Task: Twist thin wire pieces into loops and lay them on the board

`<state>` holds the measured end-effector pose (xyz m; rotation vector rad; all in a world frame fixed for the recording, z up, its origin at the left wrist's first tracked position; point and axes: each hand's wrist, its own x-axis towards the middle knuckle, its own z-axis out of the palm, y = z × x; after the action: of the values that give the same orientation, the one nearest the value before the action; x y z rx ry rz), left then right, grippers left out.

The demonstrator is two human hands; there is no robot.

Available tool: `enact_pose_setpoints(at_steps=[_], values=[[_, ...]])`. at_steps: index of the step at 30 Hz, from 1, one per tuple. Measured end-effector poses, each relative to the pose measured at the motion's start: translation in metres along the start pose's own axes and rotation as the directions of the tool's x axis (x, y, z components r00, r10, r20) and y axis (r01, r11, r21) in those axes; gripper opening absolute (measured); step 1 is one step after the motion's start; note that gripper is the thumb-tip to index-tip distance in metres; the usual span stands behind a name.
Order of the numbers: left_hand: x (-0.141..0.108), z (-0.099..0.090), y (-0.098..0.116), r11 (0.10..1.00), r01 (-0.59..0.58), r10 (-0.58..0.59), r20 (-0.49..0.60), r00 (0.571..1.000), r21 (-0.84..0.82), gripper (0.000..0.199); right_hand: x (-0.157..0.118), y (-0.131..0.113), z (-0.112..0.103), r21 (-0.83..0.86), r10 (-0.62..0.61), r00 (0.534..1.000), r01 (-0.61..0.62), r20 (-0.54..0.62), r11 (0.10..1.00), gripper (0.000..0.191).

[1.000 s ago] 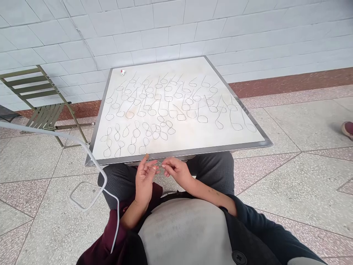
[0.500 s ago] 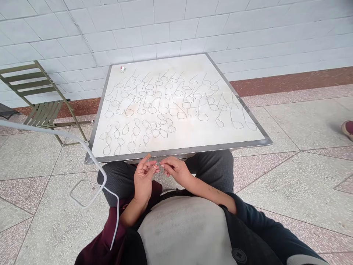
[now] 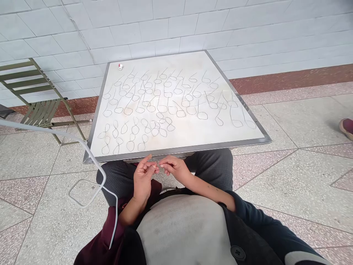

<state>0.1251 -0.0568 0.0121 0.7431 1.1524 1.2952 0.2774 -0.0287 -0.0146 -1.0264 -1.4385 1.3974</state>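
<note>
The white surface (image 3: 204, 130) stands before me. My left hand (image 3: 143, 179) and right hand (image 3: 178, 170) nearly meet beside its near edge, fingers of both pinching one thin wire (image 3: 155, 159) between them. Bent wires (image 3: 181, 116) lie across the surface.

near-right passage over table (image 3: 204, 131), wire loops (image 3: 155, 128) left and beyond

I record a white, metal-edged table (image 3: 198, 133) bearing many tailed wire loops (image 3: 198, 106), double-looped wires (image 3: 132, 141) at near left, and a small red-and-white item (image 3: 120, 67), identity uncertain at this distance.
</note>
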Motion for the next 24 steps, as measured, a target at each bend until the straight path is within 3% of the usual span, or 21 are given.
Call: enact_pose_setpoints(at_steps=[4, 11, 16, 24], values=[[-0.0005, -0.0002, 0.0005, 0.999, -0.012, 0.012, -0.007, 1.0, -0.031, 0.048, 0.0, -0.0038, -0.0011, 0.215, 0.164, 0.981, -0.183, 0.106, 0.959, 0.026], [-0.0003, 0.0018, 0.002, 0.997, 0.001, -0.006, -0.061, 0.998, -0.077, 0.045, -0.0073, 0.0, 0.0039, 0.42, 0.229, 0.946, -0.309, 0.231, 0.853, 0.028], [-0.0006, 0.0022, 0.0011, 0.995, 0.018, -0.02, -0.025, 0.999, -0.097, 0.042, -0.0081, 0.0021, 0.0062, 0.472, 0.267, 0.941, -0.335, 0.207, 0.815, 0.03], [-0.001, 0.0034, -0.0002, 0.998, 0.006, -0.008, -0.02, 1.0, -0.056, 0.042, -0.004, 0.0047, 0.0071, 0.404, 0.234, 0.965, -0.262, 0.119, 0.876, 0.028]])
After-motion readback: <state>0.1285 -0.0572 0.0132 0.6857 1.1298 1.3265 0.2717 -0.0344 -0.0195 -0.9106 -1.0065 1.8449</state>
